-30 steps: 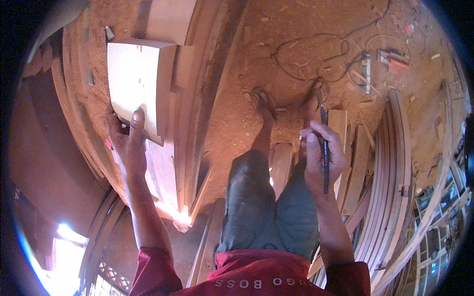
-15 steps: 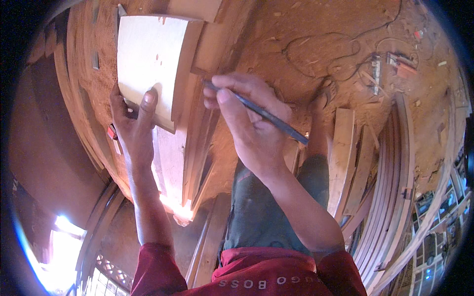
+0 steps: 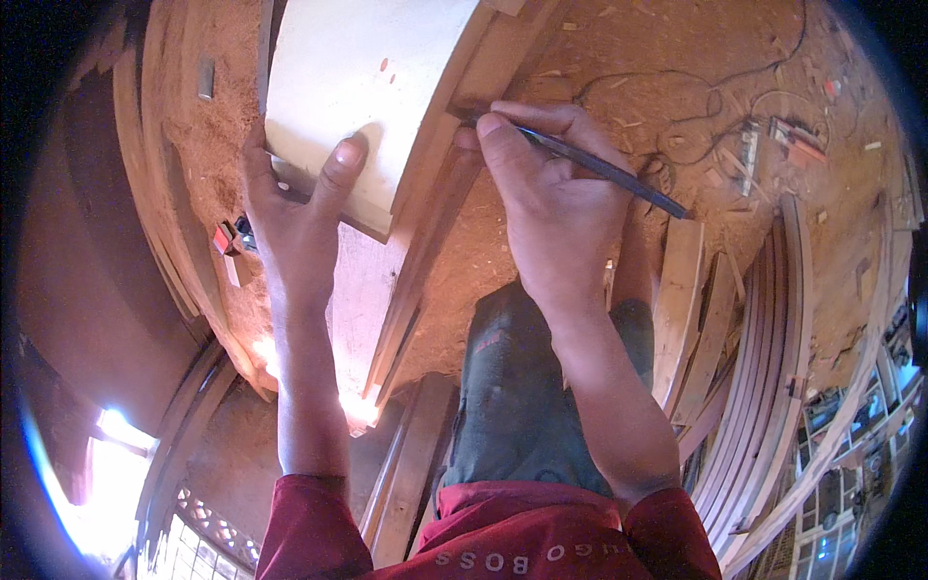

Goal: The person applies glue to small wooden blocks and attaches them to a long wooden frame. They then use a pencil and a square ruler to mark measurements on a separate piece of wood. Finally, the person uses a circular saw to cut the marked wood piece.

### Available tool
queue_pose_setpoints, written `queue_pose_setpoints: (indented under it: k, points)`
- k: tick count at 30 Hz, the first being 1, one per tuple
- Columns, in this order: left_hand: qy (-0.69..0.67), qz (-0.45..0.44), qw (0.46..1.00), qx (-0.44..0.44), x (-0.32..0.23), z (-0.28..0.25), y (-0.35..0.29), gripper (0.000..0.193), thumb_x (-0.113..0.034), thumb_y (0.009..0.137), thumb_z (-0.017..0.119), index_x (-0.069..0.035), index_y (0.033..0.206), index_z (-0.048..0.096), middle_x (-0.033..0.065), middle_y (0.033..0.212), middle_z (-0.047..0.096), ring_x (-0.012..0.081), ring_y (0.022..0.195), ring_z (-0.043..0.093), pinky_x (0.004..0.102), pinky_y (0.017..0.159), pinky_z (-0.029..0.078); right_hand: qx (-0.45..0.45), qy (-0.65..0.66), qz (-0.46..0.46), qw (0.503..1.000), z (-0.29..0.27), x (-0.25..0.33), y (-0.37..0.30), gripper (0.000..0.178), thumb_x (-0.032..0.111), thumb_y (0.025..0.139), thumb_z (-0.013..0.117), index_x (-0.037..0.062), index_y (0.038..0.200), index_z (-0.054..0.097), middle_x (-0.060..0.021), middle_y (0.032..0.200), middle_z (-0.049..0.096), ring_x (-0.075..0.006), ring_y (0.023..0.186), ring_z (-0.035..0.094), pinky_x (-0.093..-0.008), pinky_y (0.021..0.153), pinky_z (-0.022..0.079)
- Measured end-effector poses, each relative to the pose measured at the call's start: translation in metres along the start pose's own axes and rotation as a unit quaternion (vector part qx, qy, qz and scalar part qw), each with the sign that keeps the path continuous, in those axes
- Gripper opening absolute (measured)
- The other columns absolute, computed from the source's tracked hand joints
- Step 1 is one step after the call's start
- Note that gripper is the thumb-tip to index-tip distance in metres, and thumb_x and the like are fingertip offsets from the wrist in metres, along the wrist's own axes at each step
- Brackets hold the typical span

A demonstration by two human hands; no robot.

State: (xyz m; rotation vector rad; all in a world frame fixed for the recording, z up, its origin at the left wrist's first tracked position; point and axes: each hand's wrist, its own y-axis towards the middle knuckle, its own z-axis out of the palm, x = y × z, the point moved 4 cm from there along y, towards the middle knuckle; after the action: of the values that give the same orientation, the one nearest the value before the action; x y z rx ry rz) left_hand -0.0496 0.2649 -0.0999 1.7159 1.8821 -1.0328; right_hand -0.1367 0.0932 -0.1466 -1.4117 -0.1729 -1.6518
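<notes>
My left hand point(image 3: 295, 213) grips the near end of a pale, smooth wooden board point(image 3: 367, 87). Its thumb presses on the upper face while the fingers curl at the left corner. Just right of that board, my right hand point(image 3: 565, 213) pinches a long dark pencil point(image 3: 619, 176), slanting down to the right. The pencil's far tip is by the board's right side, over a longer brown plank point(image 3: 425, 217); whether it touches the wood I cannot tell.
Sawdust-covered ground point(image 3: 657, 48) spreads at the upper right, with a dark cord point(image 3: 667, 118) and a red-and-grey tool point(image 3: 798, 141). Long curved strips of wood point(image 3: 749, 387) lie stacked at the right. A small red-and-black object point(image 3: 229, 238) sits left of my left wrist.
Both hands and the pale board have shifted right in the picture, and the view has turned a little. The pencil remains in my right hand, the board in my left.
</notes>
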Motion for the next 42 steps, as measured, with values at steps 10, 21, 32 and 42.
queue_pose_setpoints:
  k: [10,21,32,42]
  points:
    - [0.024,-0.003,1.000,0.002,-0.0024,-0.0012,0.0003,0.094,-0.049,0.075,0.084,0.006,0.138,0.041,0.0264,0.117,0.058,0.0347,0.112,0.062,0.0434,0.094,0.052,-0.015,0.012,0.033,0.999,0.0043,0.0007,0.0043,0.007,0.001,0.089,0.070,-0.0022,0.090,0.064,-0.0018,0.074,0.064,-0.0029,0.065,0.057,-0.0177,0.057,0.047]
    - [0.015,0.002,1.000,0.007,-0.0034,0.0003,0.0001,0.099,-0.056,0.075,0.082,0.005,0.140,0.040,0.0282,0.116,0.059,0.0367,0.115,0.061,0.0460,0.095,0.052,-0.003,0.001,0.024,1.000,0.0033,-0.0026,0.0078,0.005,0.001,0.087,0.071,0.0004,0.087,0.066,0.0032,0.070,0.059,-0.0010,0.064,0.051,-0.0180,0.054,0.040]
    - [0.042,-0.028,0.999,0.004,-0.0023,-0.0011,-0.0025,0.094,-0.053,0.078,0.081,0.004,0.140,0.040,0.0281,0.118,0.057,0.0360,0.117,0.059,0.0473,0.097,0.050,-0.012,0.003,0.038,0.999,0.0030,-0.0028,0.0065,0.005,0.002,0.086,0.071,0.0002,0.086,0.066,0.0022,0.069,0.060,-0.0012,0.062,0.052,-0.0184,0.053,0.041]
    - [0.002,-0.016,1.000,0.000,-0.0012,0.0005,-0.0014,0.096,-0.049,0.077,0.082,0.005,0.143,0.038,0.0278,0.124,0.055,0.0366,0.123,0.054,0.0489,0.104,0.045,-0.013,0.009,0.030,0.999,0.0025,-0.0040,0.0076,0.005,0.003,0.085,0.071,0.0001,0.084,0.067,0.0013,0.069,0.062,-0.0024,0.063,0.054,-0.0191,0.054,0.044]
